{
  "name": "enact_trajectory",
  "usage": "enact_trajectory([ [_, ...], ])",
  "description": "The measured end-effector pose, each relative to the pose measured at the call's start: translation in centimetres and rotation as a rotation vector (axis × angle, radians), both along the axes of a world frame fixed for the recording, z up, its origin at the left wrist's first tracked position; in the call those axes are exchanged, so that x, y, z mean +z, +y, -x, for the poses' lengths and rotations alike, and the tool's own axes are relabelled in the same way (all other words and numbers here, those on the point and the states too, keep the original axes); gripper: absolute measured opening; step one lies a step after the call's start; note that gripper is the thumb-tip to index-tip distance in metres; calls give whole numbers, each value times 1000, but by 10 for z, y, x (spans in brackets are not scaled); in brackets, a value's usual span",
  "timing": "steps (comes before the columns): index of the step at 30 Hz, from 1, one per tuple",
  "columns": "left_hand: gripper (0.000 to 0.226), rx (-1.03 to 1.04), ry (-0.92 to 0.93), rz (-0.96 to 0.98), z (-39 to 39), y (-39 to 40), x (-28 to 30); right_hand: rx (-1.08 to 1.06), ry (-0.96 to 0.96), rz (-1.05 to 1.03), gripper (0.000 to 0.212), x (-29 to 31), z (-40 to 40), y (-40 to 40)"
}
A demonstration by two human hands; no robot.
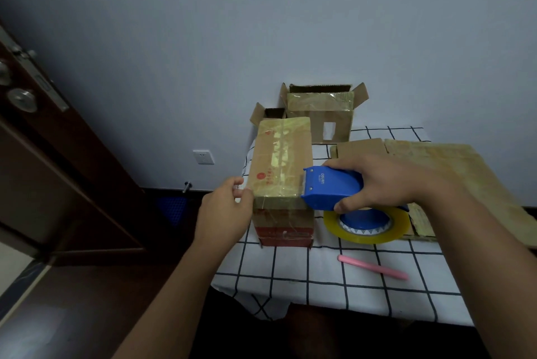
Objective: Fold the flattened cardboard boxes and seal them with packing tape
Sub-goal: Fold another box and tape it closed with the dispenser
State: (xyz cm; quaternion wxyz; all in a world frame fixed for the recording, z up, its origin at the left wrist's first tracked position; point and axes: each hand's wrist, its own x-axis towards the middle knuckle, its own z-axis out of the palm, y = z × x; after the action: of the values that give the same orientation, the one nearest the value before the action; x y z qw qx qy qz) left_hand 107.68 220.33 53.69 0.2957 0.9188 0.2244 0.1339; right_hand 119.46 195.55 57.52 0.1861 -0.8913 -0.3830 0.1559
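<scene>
Cardboard box (281, 161), closed, tape-covered top

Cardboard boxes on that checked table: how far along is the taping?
Done: nothing fully; two boxes at the back stand folded but open-topped. In hand: the right hand runs the blue tape dispenser across the closed box, the left hand at its edge. Left: the flat cardboard.

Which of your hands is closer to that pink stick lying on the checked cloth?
The right hand. It grips the tape dispenser above and behind the pink stick; the left hand pinches tape at the box's far left edge.
</scene>
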Motion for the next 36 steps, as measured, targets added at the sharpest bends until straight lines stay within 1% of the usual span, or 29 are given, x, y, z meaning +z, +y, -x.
enact_trajectory([
  [1, 40, -43, 39, -72, 2, -6, 2, 0, 1, 5, 71, 0, 1, 0],
  [2, 44, -102, 40, -180, 4, -13, 2, 0, -1, 8, 71, 0, 1, 0],
  [3, 47, -176, -7, -276, 6, -21, 3, -1, -1, 5, 70, -1, 2, 1],
  [4, 50, -268, -56, -329, 6, -30, 3, 0, -1, -4, 68, -1, 4, 2],
  [5, 54, -365, -60, -343, 5, -36, 1, 3, 2, -20, 67, -2, 5, 3],
  [7, 63, -497, 21, -381, -1, -43, -7, 3, 19, -53, 65, -3, 5, 4],
  [8, 66, -516, 55, -431, -5, -43, -13, 1, 26, -66, 65, -4, 4, 4],
  [10, 66, -509, 62, -520, -11, -41, -24, 0, 23, -81, 67, -6, 3, 2],
  [13, 56, -494, -6, -630, -13, -38, -35, -1, 3, -110, 69, -11, 3, -3],
  [14, 52, -482, -39, -646, -15, -34, -40, 3, -1, -131, 69, -13, 2, -4],
  [16, 44, -468, -49, -667, -17, -31, -44, 17, 5, -169, 69, -15, 0, -7],
  [18, 43, -470, -68, -694, -17, -32, -41, 28, 21, -197, 69, -16, -3, -12],
  [21, 43, -464, -44, -686, -15, -33, -35, 12, 48, -193, 69, -18, -7, -27],
  [24, 45, -466, -27, -696, -12, -30, -32, -33, 78, -128, 72, -22, -10, -51],
  [27, 46, -476, 15, -730, -13, -38, -30, -8, 23, -16, 73, -23, -11, -60],
  [31, 46, -474, 63, -754, -14, -52, -25, 39, -76, 150, 68, -10, -8, -50],
  [34, 47, -465, 45, -779, -12, -54, -24, 62, -105, 256, 65, 0, -6, -35],
  [36, 57, -490, 25, -797, -12, -56, -25, 69, -82, 303, 65, 0, -8, -22],
])
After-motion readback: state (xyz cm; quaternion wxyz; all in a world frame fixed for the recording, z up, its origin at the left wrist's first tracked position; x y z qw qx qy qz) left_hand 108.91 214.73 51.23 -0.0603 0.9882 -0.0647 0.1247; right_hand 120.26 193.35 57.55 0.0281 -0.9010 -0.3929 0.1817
